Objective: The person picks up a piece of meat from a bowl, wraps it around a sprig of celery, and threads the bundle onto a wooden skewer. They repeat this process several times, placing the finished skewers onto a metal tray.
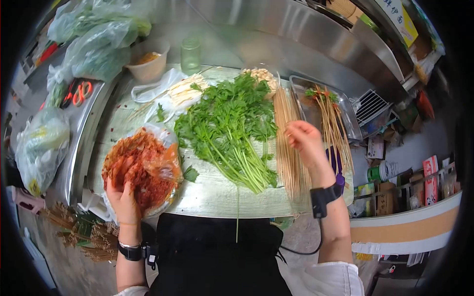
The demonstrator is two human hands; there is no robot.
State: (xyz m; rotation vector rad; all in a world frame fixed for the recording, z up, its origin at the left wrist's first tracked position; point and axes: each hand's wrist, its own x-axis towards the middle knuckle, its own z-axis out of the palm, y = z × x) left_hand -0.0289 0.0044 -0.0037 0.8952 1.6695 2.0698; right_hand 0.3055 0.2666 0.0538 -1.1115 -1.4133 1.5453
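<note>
My left hand (124, 204) is at the near left edge of a heap of red, chili-coated meat (143, 158), its thumb and fingers closed on a piece of it. Clear plastic lines the heap. Over a row of bamboo skewers (289, 167) hovers my right hand (307, 140), fingers curled and pinched together; whether something thin is between the fingertips I cannot make out. Between my hands lies a big bunch of leafy green celery (229, 118), stems toward me.
A metal tray (353, 116) at the right bears loaded skewers (328, 108). At the back are enoki mushrooms (185, 91), a bowl of pale pieces (264, 79), a green glass (190, 55) and a tub (148, 69). Orange-handled scissors (81, 93) and bagged greens (98, 49) are left.
</note>
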